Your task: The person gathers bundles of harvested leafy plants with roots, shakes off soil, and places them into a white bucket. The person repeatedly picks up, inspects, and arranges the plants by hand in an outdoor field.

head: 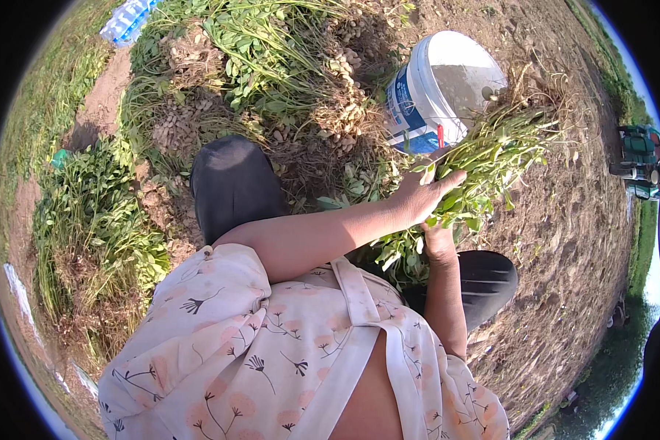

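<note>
A bundle of peanut plants [487, 151] is in both my hands, its leaves towards me and its roots at the upper right. My left hand [421, 195] reaches across to the right and is closed around the stems from the left side. Below it my right hand [439, 239] grips the leafy end, its fingers partly hidden by leaves. Just beyond the bundle a white plastic bucket [418, 99] with a blue label leans tilted, its mouth facing right; a few peanuts [489, 93] show at its mouth. A small red piece [440, 136] shows between bucket and left hand.
Uprooted peanut plants with pods [344, 104] lie heaped ahead and left of the bucket. Another pile of plants [96, 220] is at the left. Wrapped plastic bottles [125, 22] lie at the upper left. Bare soil [566, 247] stretches right, with a green vehicle [641, 159] far off.
</note>
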Demonstrator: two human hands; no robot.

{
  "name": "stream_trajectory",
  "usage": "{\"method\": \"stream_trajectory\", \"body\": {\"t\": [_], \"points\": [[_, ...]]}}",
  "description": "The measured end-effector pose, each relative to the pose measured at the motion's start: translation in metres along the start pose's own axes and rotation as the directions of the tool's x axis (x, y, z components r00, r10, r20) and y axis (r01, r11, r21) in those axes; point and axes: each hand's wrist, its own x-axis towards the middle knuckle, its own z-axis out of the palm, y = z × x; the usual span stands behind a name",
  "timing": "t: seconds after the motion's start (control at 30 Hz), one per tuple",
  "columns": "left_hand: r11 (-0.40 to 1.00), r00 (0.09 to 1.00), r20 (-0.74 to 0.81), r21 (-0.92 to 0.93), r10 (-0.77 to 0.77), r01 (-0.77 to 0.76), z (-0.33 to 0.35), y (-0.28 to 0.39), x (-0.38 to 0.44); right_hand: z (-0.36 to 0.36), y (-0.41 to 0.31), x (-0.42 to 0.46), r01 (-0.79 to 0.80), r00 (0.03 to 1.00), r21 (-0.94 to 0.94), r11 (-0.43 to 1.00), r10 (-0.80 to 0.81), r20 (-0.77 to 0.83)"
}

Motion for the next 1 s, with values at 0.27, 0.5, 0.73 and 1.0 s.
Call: {"method": "stream_trajectory", "body": {"t": [0.27, 0.5, 0.73, 1.0], "points": [[0.744, 0.795, 0.31, 0.29, 0.522, -0.602, 0.009, 0.063, 0.01, -0.079, -0.187, -0.011, 0.564, 0.397, -0.047, 0.825, -0.32, -0.86], [0.631, 0.851, 0.187, 0.597, 0.49, -0.495, 0.005, 0.038, 0.013, -0.03, -0.038, 0.017, -0.188, 0.834, -0.146, 0.971, 0.079, -0.545], [0.659, 0.857, 0.308, 0.549, 0.413, -0.514, 0.006, 0.022, -0.004, -0.003, 0.046, 0.024, -0.051, 0.944, -0.063, 0.997, 0.028, -0.328], [0.549, 0.751, 0.396, 0.515, 0.529, -0.658, 0.0, 0.051, -0.009, -0.05, -0.185, 0.015, 0.447, 0.568, 0.455, 0.77, 0.148, -0.81]]}}
